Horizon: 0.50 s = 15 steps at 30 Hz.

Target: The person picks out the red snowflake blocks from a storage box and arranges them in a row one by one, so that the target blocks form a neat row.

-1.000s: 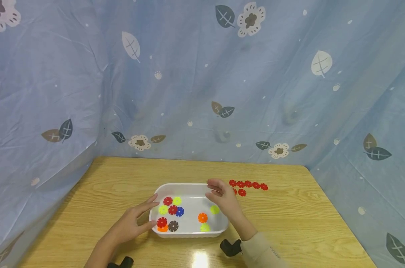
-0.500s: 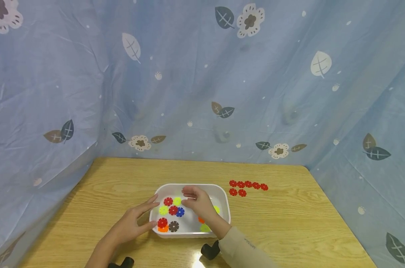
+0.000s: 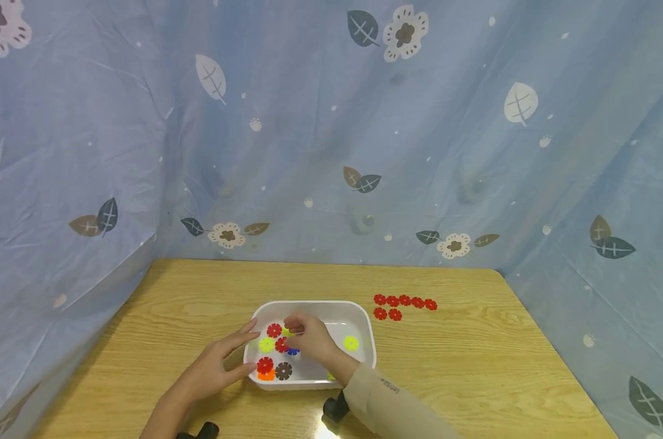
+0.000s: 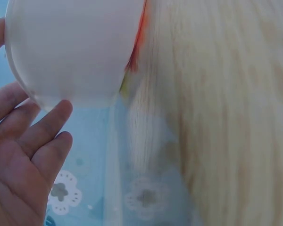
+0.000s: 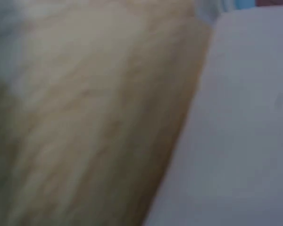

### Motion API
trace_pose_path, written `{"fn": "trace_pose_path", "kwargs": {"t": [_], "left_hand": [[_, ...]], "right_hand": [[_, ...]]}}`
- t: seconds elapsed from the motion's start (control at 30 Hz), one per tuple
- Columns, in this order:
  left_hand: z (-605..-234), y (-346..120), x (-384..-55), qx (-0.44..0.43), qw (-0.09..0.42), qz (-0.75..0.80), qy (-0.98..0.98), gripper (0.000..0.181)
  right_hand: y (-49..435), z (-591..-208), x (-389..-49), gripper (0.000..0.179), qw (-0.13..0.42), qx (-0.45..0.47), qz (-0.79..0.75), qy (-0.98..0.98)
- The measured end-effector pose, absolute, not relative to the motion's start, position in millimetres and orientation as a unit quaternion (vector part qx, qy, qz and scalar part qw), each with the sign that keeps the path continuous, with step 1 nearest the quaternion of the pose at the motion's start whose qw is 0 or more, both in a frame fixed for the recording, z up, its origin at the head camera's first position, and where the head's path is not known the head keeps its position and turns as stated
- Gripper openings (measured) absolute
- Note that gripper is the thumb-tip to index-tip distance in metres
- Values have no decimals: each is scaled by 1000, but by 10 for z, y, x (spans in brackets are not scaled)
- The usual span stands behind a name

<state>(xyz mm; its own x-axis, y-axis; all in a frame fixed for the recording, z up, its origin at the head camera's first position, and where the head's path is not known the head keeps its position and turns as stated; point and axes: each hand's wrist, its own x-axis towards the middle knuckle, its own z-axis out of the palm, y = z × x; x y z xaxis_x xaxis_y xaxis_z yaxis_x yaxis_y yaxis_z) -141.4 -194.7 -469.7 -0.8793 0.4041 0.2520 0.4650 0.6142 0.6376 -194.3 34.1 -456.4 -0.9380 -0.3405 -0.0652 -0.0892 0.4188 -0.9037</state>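
A white plastic tray (image 3: 342,314) holds several notched plastic discs. My left hand (image 3: 216,366) rests at the tray's left end, fingers and thumb spread along its rim. In the left wrist view, the fingertips (image 4: 61,110) lie against the tray's outer wall. My right hand (image 3: 312,338) reaches inside, thumb and fingers apart over a red disc (image 3: 281,345), a yellow disc (image 3: 287,332) and a partly covered blue disc (image 3: 292,352). Nearer the left hand are another red disc (image 3: 265,365) atop an orange one (image 3: 266,376), and a dark brown disc (image 3: 284,371).
On the wooden table (image 3: 463,366), right of the tray, several red discs (image 3: 405,300) form two rows. One yellow disc (image 3: 351,343) lies at the tray's right side. A blue patterned curtain (image 3: 309,134) stands behind the table. The right wrist view is blurred, showing the tray's wall (image 5: 236,117).
My right hand has moved left, from the tray's right rim to above the discs on its left side, and has lowered. The left hand has stayed in place.
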Motion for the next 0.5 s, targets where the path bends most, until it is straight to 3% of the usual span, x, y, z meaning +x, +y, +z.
{"fn": "trace_pose_path", "kwargs": {"t": [0.5], "left_hand": [[-4709, -1957, -1411, -253, 54, -363, -895, 51]], "right_hand": [[267, -4740, -1927, 38, 89, -188, -381, 901]]}}
